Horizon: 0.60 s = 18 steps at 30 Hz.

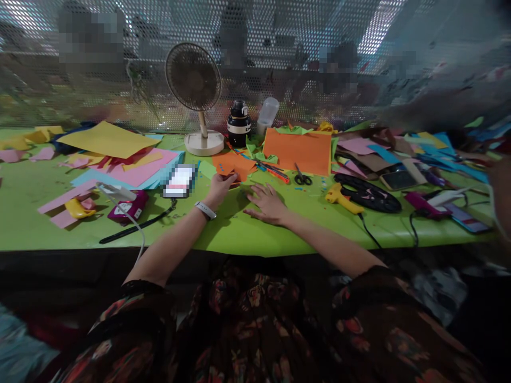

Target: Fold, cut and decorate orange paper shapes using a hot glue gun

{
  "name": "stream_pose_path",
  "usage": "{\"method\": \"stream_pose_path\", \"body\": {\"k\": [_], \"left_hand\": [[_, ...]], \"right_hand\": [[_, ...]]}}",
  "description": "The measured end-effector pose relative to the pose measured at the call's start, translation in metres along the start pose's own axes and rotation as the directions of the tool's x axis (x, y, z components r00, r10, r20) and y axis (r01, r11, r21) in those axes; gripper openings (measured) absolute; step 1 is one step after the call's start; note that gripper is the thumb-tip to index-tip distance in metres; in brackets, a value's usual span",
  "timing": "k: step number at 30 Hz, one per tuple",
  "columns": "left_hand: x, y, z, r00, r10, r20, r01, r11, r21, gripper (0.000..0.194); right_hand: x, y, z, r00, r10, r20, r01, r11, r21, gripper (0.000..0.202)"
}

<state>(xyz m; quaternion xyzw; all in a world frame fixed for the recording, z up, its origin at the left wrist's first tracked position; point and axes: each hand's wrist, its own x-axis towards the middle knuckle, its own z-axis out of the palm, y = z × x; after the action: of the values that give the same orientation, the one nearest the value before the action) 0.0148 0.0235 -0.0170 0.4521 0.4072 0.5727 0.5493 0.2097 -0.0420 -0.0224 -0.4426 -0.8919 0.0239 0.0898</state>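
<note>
My left hand (222, 186), with a white band on its wrist, has its fingers closed on the near edge of a piece of orange paper (235, 164). Palm down on the green table (255, 242), my right hand (266, 204) has its fingers spread and holds nothing. Black-handled scissors (303, 177) lie to the right, past my right hand. Beyond the hands are several pens (275, 171) and a larger orange sheet (297, 151). A lit phone (179, 180) rests left of my left hand.
A fan (203, 142), a black bottle (238, 127) and a translucent bottle (268, 111) stand at the back. Coloured paper (109, 139) is heaped on the left. Rightward lie a yellow glue gun (343, 200), a black oval object (369, 193) and another phone (399, 180).
</note>
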Motion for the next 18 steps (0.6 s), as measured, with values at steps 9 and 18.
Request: {"method": "stream_pose_path", "body": {"k": [9,18], "left_hand": [[-0.0023,0.0025,0.0018,1.0,-0.015,-0.011,0.016,1.0,0.025,0.027],[-0.0084,0.0052,0.004,0.999,-0.036,0.029,0.036,0.999,0.003,0.025]], "right_hand": [[0.0002,-0.0036,-0.0026,1.0,-0.015,0.013,0.015,0.998,-0.058,0.085],[-0.0047,0.0016,-0.0046,0.959,0.017,-0.284,0.009,0.996,0.09,0.078]]}}
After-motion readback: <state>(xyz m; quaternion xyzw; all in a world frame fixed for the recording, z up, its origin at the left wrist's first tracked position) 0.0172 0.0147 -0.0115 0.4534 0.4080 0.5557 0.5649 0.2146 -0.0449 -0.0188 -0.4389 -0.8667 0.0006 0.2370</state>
